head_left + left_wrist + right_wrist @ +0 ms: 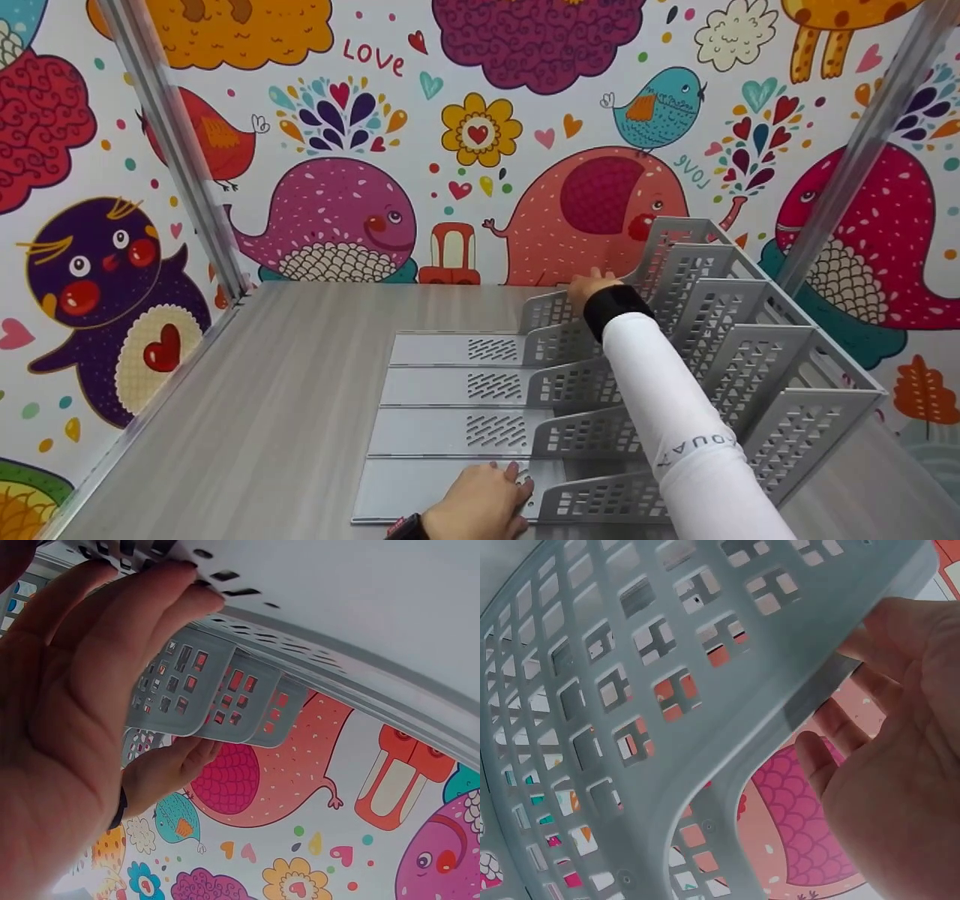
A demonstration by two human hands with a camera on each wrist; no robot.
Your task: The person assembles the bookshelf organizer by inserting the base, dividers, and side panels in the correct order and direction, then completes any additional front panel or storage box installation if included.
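Observation:
A grey plastic file rack point(772, 281) with several perforated dividers stands at the right of the table. From its open side, slotted flat base panels point(427, 386) extend to the left. My left hand point(484, 502) rests by the nearest panel; in the left wrist view its extended fingertips point(176, 577) touch the slotted surface. My right hand point(591, 289) is at the low front edge of the far dividers. In the right wrist view, this hand point(900, 742) pinches a divider's edge, its fingertips partly hidden behind the plastic.
A wood-grain table point(247, 405) lies under the rack and reaches to the left. Metal posts point(172, 135) stand at both sides. Behind is a wall point(487, 67) printed with cartoon animals. The white sleeve point(675, 420) crosses over the front dividers.

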